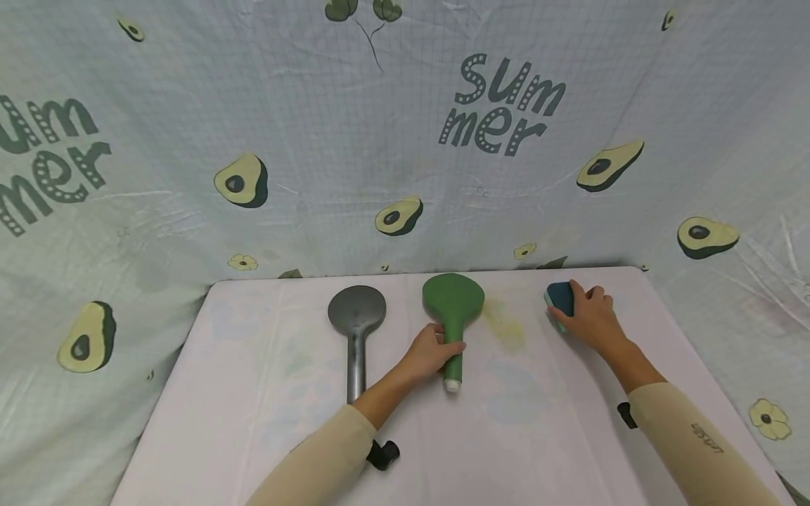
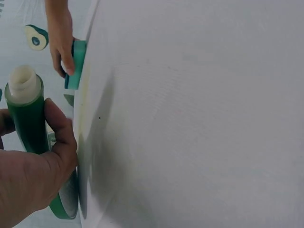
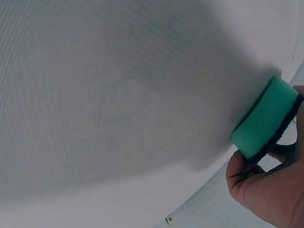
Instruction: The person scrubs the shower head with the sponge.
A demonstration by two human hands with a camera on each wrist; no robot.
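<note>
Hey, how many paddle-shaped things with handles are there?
2: the grey paddle lying on the table, and right of it the green paddle, gripped by the left hand. None seems hidden.

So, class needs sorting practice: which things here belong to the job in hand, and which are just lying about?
Job in hand:
Green paddle-shaped item, gripped by the left hand
Sponge, held by the right hand
Probably the yellow stain between them

Lying about:
Grey long-handled item, held by neither hand
</note>
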